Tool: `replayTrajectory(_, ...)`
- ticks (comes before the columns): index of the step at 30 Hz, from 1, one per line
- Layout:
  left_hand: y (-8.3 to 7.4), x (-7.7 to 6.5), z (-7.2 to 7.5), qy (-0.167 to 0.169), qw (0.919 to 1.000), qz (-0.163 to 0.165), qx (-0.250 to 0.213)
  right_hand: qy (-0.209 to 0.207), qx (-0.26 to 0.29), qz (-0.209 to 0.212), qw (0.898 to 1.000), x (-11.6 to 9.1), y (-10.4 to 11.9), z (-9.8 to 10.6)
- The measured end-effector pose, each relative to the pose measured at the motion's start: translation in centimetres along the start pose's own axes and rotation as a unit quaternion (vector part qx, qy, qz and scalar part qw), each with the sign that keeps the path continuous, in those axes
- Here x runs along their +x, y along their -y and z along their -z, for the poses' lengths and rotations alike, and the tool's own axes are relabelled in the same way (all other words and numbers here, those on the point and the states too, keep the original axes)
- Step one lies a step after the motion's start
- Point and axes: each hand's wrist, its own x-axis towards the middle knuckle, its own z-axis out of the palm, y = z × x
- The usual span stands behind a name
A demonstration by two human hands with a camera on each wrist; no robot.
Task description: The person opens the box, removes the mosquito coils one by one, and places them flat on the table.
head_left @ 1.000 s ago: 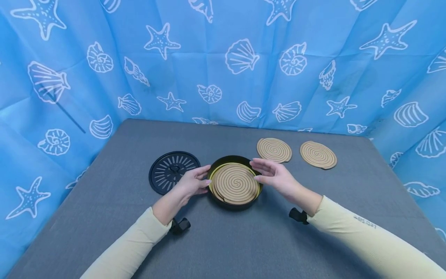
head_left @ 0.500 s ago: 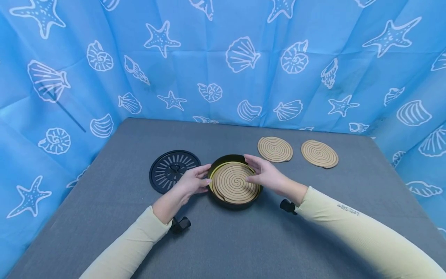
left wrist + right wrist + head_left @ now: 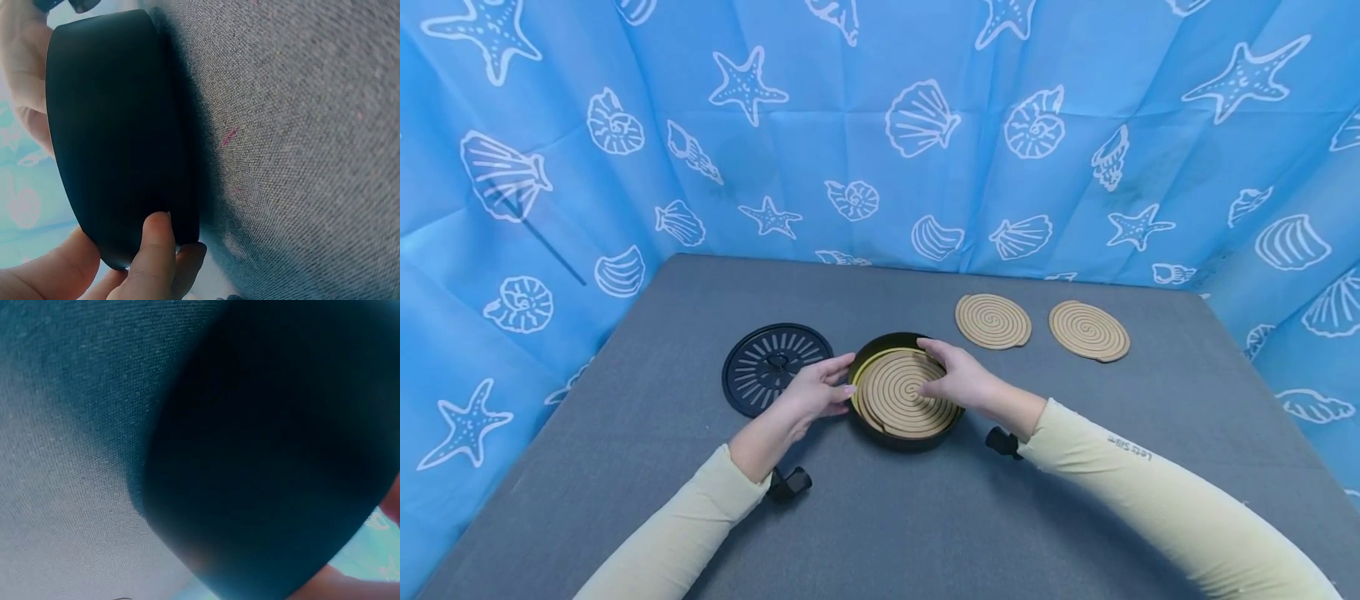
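Observation:
A round black tin (image 3: 901, 443) with a yellow inner edge stands on the table at the centre of the head view. Inside it lies a tan mosquito coil (image 3: 902, 400), with another coil's edge showing beneath. My left hand (image 3: 808, 390) grips the tin's left side, thumb at the rim and fingers against the outer wall (image 3: 119, 131). Over the tin's right side reaches my right hand (image 3: 961, 379), its thumb above the coil and its fingers extending toward the far rim. In the right wrist view the dark tin wall (image 3: 269, 462) hides most of that hand.
Left of the tin lies a black slotted lid (image 3: 752, 375) with a small ring in its middle. Two more mosquito coils, one nearer (image 3: 993, 322) and one farther right (image 3: 1088, 332), lie behind on the grey table (image 3: 880, 533). A blue shell-patterned curtain (image 3: 850, 133) hangs behind.
My right hand has moved left from the tin's right rim to over the coil. My left hand and the tin stay in place.

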Motion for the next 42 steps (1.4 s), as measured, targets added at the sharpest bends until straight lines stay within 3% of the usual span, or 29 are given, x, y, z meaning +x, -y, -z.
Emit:
replayTrajectory(15,0.0,-0.1,0.0,0.002,1.0000,0.004,-0.006,-0.004,0.030,-0.005,1.000,-0.1,0.0,0.2)
replayTrajectory(21,0.0,-0.1,0.0,0.003,1.0000,0.003,-0.004,-0.027,0.045,0.002,0.999,0.0,0.0,0.3)
replayTrajectory(27,-0.1,-0.2,0.0,0.006,1.0000,0.003,-0.003,-0.050,0.094,-0.003,0.994,0.1,0.3,0.8)
replayTrajectory(34,-0.2,-0.1,0.1,0.003,1.0000,0.009,-0.001,-0.055,0.138,-0.042,0.988,0.4,0.4,1.3)
replayTrajectory(42,-0.3,0.0,0.1,0.006,0.9999,0.015,-0.005,-0.052,0.165,-0.024,0.985,0.5,0.4,1.3)
